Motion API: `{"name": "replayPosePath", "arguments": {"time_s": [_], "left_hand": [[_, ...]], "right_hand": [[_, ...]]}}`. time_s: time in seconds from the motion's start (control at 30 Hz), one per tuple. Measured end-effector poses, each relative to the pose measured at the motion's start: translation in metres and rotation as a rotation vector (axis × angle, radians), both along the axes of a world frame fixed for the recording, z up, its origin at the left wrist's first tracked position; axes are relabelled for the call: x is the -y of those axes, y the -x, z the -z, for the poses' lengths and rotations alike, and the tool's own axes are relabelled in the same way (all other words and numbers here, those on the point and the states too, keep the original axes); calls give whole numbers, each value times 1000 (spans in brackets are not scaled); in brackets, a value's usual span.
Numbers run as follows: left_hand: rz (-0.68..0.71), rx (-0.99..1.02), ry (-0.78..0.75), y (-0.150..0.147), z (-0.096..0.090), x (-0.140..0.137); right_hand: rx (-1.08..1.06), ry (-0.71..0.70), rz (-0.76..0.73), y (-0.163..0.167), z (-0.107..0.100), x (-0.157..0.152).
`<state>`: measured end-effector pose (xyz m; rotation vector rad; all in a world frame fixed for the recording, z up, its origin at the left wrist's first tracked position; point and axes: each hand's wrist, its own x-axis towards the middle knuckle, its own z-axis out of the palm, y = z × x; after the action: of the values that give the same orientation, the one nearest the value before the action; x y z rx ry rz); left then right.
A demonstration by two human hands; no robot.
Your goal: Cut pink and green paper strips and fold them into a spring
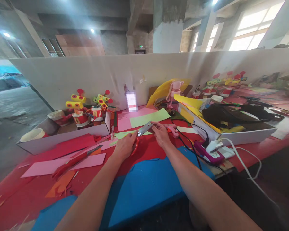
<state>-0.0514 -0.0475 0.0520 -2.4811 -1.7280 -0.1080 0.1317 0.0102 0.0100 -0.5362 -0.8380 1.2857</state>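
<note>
My left hand (126, 146) is wrapped round a pair of scissors (144, 128) with red handles, its blades pointing up and to the right. Close to the blade tips, the fingers of my right hand (161, 133) are pinched together; whatever is between them is too small to make out. Beneath and beyond both hands lie a light green paper sheet (150, 118) and a pink sheet (124, 119). Just right of my right hand rests a pink glue gun (173, 131). A second red-handled cutting tool (65, 166) lies on pink paper strips at the left.
A white box (62, 138) at left holds paper-cup figures (80, 117) and cups. On the right are another box (245, 136) with a black object, a purple power strip (208, 154) and trailing cables. A pink bottle (174, 91) stands near the pale partition (98, 73). Blue sheeting (144, 189) covers the front.
</note>
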Motion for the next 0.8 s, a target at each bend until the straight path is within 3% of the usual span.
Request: {"name": "replayPosePath", "arguments": {"time_s": [0.8], "left_hand": [[-33, -11, -3, -7, -5, 4]], "right_hand": [[51, 16, -19, 2, 3, 0]]}}
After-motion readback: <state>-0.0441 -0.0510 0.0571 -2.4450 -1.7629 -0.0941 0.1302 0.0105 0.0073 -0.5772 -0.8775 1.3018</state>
